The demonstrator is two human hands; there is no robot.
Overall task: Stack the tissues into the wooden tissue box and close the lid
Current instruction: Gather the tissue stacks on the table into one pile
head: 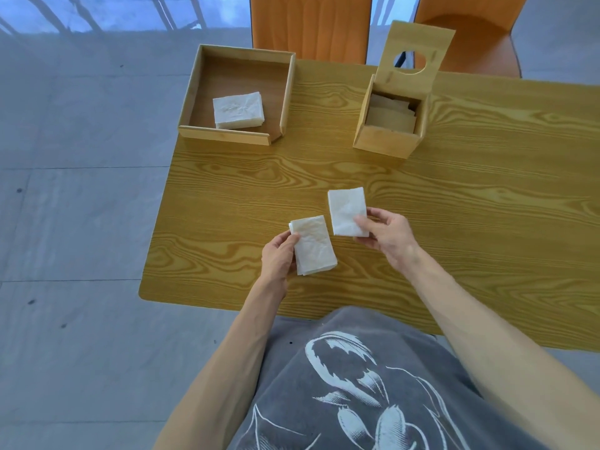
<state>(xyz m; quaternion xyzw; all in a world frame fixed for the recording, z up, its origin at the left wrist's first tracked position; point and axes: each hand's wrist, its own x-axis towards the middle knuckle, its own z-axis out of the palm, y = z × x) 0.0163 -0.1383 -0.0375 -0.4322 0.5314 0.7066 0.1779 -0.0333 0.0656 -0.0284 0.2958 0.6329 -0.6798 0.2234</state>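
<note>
My left hand grips a small stack of folded white tissues by its left edge, just above the table. My right hand pinches a single folded tissue by its lower right corner. The two hands are side by side near the table's front middle. The wooden tissue box stands at the back right with its lid tipped up and open; folded tissues lie inside it. More folded tissues rest in the wooden tray at the back left.
The wood-grain table ends at a rounded front left corner, with grey floor beyond it on the left. Two orange chairs stand behind the far edge. My grey printed shirt fills the bottom of the view.
</note>
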